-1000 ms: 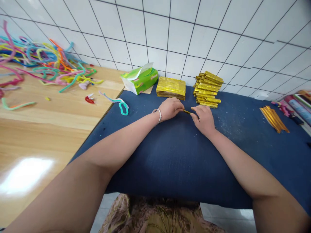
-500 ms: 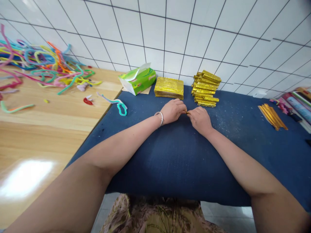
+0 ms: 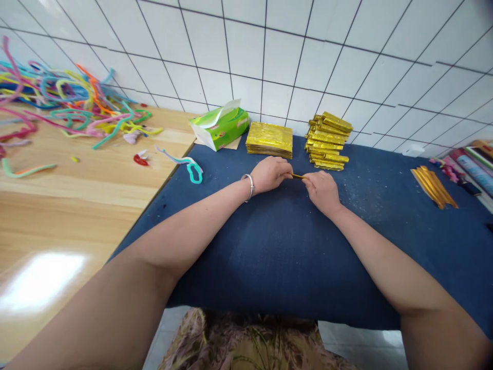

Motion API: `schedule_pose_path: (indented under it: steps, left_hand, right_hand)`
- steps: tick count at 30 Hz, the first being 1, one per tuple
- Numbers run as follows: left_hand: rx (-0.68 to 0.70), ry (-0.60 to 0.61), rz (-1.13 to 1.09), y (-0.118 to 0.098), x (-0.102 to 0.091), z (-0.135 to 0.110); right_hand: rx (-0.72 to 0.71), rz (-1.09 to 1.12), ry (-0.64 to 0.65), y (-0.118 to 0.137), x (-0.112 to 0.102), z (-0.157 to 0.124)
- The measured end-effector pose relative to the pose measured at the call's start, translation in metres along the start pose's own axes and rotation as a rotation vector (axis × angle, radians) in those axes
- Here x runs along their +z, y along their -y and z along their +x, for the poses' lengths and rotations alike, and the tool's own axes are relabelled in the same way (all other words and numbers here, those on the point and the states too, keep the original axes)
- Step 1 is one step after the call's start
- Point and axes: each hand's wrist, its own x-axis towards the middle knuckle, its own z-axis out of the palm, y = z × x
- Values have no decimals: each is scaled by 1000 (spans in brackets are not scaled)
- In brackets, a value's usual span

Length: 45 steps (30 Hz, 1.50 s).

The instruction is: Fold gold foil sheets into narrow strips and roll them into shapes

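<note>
Fingers of the left hand and right hand pinch closed on a narrow, shiny gold strip over the dark blue tabletop — hands nearly meeting a moment ago, now parted — so its middle shows, seemingly held straight between them.

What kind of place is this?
Probably a craft workspace, at home or in a small shop: a pile of colored pipe cleaners, a stack of gold sheets and a pile of folded gold strips by a tiled wall.
</note>
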Motion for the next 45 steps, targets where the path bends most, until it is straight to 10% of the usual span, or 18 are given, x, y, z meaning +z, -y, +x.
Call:
schedule_pose_path:
  steps: [25, 45]
  left_hand:
    - [-355, -104, -128, 15, -1, -4]
    - [-323, -240, -197, 36, 10, -5]
  right_hand:
    - [160, 54, 12, -6, 2, 0]
    - [85, 170, 60, -10, 6, 1]
